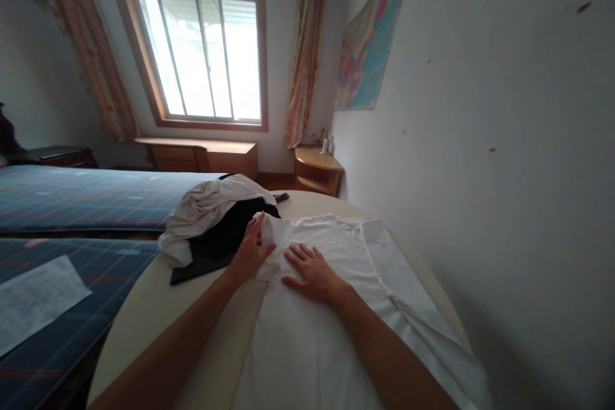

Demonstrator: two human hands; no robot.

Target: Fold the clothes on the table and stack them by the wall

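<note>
A white shirt [317,327] lies spread over the round cream table [139,327], with a sleeve [427,320] running down its right side. At the shirt's upper left edge, my left hand [248,250] has fabric between its thumb and fingers. Flat on the cloth just to the right rests my right hand [312,274], its fingers spread. Beyond my left hand is a heap of clothes: a crumpled light grey garment [206,205] over a black one [225,230].
A wall [504,205] stands close along the table's right side. To the left are beds with blue plaid mattresses [96,198] and a printed paper sheet [41,298]. A desk [230,150] and a corner shelf [317,160] stand below the window [202,51].
</note>
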